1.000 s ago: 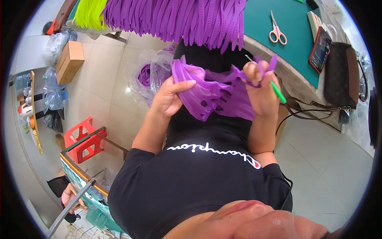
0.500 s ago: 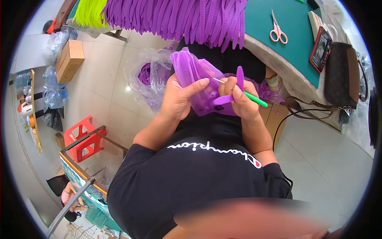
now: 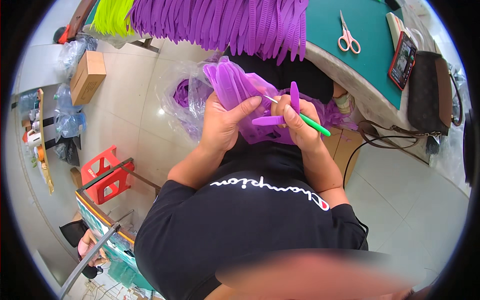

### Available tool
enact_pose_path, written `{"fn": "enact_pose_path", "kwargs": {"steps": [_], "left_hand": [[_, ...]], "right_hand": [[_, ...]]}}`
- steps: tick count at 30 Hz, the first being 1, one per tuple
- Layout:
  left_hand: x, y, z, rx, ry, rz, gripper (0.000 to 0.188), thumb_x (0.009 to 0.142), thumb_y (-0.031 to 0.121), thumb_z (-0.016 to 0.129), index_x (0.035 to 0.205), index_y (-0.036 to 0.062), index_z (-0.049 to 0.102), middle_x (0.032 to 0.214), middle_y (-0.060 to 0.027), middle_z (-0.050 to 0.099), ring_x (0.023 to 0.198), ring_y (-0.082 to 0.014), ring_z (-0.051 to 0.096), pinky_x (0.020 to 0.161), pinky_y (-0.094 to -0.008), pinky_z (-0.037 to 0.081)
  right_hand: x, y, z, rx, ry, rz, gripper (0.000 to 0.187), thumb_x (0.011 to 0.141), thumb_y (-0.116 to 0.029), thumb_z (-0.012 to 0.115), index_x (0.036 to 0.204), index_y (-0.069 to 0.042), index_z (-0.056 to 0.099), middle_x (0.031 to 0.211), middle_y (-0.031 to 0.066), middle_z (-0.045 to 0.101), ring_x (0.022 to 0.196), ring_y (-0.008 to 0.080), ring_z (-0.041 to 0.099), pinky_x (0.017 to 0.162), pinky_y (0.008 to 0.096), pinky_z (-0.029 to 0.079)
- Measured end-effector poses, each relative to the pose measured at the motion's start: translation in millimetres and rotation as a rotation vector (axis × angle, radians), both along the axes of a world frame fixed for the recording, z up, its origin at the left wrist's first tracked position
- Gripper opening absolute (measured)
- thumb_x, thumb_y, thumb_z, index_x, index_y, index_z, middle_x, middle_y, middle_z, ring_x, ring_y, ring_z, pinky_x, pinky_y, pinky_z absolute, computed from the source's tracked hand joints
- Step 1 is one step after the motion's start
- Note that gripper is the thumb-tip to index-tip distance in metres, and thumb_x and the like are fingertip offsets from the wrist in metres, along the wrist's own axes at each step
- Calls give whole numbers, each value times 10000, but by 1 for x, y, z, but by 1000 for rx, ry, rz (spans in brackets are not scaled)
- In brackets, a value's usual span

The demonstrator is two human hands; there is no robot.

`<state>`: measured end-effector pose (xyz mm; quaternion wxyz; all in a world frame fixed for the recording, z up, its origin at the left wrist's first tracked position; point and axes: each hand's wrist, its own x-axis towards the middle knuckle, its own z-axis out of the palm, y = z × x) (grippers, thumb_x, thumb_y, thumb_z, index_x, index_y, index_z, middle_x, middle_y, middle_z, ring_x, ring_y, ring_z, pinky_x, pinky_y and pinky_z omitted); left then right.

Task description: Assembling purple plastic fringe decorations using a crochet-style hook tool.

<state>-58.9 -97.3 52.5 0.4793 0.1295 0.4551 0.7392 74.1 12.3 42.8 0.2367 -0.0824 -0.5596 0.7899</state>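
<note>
My left hand [image 3: 220, 122] is closed round a bundle of flat purple silicone straps [image 3: 230, 82], its thumb pressed across them. In my right hand [image 3: 304, 125] is a slim tool with a green handle [image 3: 316, 125] and a thin pointed metal tip. The tip reaches the bundle beside my left thumb; whether it touches is too small to tell. A loose purple strap [image 3: 294, 95] is also gripped between my right fingers, one end standing up and the other stretching left across the bundle. Its middle is hidden by the fingers.
Many purple straps [image 3: 215, 25] and lime-green straps [image 3: 111, 17] hang over the table's near edge. Pink-handled scissors [image 3: 348, 39] and a phone [image 3: 402, 61] lie on the green tabletop [image 3: 370, 70]. A clear bag [image 3: 167, 95] is below; a red stool [image 3: 107, 175] stands left. Another person [image 3: 87, 242] sits lower left.
The bundle has shifted slightly left and fanned at its top. My right hand has moved a little left with the tool and the loose strap, whose low end now reaches further left.
</note>
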Motion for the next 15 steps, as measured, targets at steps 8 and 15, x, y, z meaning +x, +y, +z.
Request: {"fn": "enact_pose_path", "kwargs": {"steps": [8,15], "left_hand": [[0,-8,-1,-114,75,-17,333,777,6,731,1082,0,598,952,-73,660,845,-165,650,778,-296,520],[-19,-25,-9,-36,-286,-665,413,701,119,777,1038,-24,587,892,-100,636,705,-182,632,639,-299,502]], "right_hand": [[7,5,13,438,-332,-321,290,955,-263,524,802,-19,558,718,14,534,610,86,427,548,221,296],[17,73,11,-80,7,-733,328,988,-283,456,756,-52,474,726,111,577,534,68,340,469,214,235]]}}
